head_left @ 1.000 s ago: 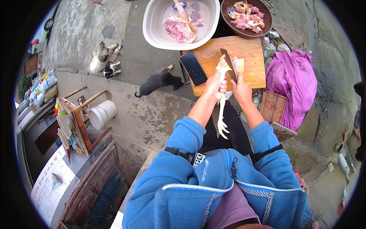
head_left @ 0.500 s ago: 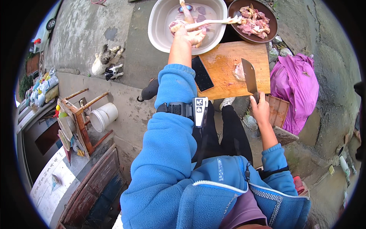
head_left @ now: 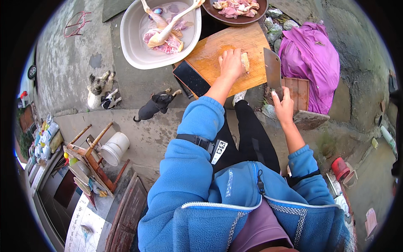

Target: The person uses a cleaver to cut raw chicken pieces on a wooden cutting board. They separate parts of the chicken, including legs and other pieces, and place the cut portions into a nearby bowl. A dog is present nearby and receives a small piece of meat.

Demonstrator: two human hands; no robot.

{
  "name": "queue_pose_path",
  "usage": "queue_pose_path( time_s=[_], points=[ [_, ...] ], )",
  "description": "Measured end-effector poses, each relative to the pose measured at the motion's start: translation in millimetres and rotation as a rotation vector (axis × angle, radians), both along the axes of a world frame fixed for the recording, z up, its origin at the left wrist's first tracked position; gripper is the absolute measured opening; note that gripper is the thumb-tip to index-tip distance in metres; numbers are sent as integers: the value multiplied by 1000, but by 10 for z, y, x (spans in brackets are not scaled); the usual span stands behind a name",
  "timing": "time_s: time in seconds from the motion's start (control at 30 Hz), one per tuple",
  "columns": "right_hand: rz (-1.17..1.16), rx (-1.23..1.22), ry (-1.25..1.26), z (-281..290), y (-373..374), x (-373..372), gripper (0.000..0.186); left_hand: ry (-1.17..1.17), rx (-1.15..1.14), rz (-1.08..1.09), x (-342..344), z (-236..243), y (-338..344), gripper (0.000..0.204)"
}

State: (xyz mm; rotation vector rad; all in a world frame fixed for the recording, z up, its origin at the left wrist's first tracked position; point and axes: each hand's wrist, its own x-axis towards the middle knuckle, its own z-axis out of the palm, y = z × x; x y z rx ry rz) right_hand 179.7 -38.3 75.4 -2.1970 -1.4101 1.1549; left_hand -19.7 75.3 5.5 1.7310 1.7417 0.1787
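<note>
My left hand (head_left: 232,64) rests on the wooden cutting board (head_left: 210,50) with its fingers curled against a piece of raw poultry (head_left: 246,63). In my right hand (head_left: 284,105) is the handle of a broad-bladed cleaver (head_left: 273,69), its blade pointing away from me at the board's right edge. A black phone (head_left: 191,78) lies at the board's near left corner. Left of the board, a white basin (head_left: 126,33) holds raw poultry (head_left: 166,38) with long legs sticking up. Chopped raw meat (head_left: 238,7) fills part of a brown round pan (head_left: 260,14) beyond the board.
A purple cloth (head_left: 310,67) covers something to the right, beside a reddish-brown crate (head_left: 296,94). On the concrete to the left are a black puppy (head_left: 153,107) and more small animals (head_left: 102,90). A white bucket (head_left: 115,149) and an overturned wooden stool (head_left: 94,159) are farther left.
My left hand has let go of the poultry in the basin and come back to the meat on the board. The puppy shows more fully. The whole view has shifted.
</note>
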Motion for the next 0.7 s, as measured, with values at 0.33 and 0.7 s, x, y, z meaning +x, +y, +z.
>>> queue_pose_path(
  time_s=[0.33,0.7],
  points=[
    [11,-34,-15,65,37,9,38,-634,-443,234,-143,-69,108,47],
    [360,154,-153,-10,330,-255,32,46,340,440,82,85,-561,53]
  ],
)
